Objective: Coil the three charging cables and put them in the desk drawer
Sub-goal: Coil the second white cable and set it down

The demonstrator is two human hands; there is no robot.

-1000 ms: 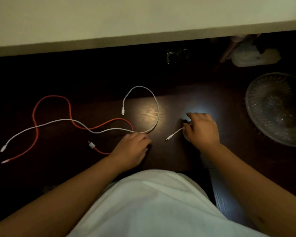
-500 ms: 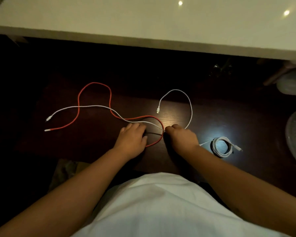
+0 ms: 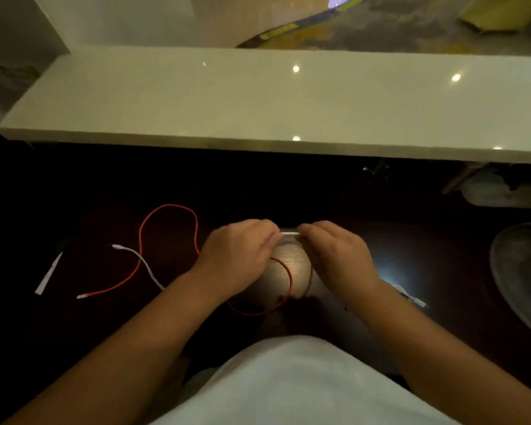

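Observation:
A short stretch of a white cable (image 3: 289,233) is held taut between my left hand (image 3: 241,256) and my right hand (image 3: 334,256), both raised a little over the dark desk (image 3: 411,246). Its free end (image 3: 135,256) trails left across the desk. The red cable (image 3: 169,210) lies in loose loops under and left of my hands. Another white cable (image 3: 411,297) peeks out from behind my right forearm, mostly hidden. No drawer is in view.
A white shelf (image 3: 288,102) overhangs the far side of the desk. A clear glass dish (image 3: 521,277) sits at the right edge, and a pale object (image 3: 500,191) lies far right. A white paper strip (image 3: 48,274) lies at the left.
Both hands have lifted off the desk with the second white cable pinched between them. Its loop and left end have been drawn toward the hands. The coiled cable is now behind my right arm.

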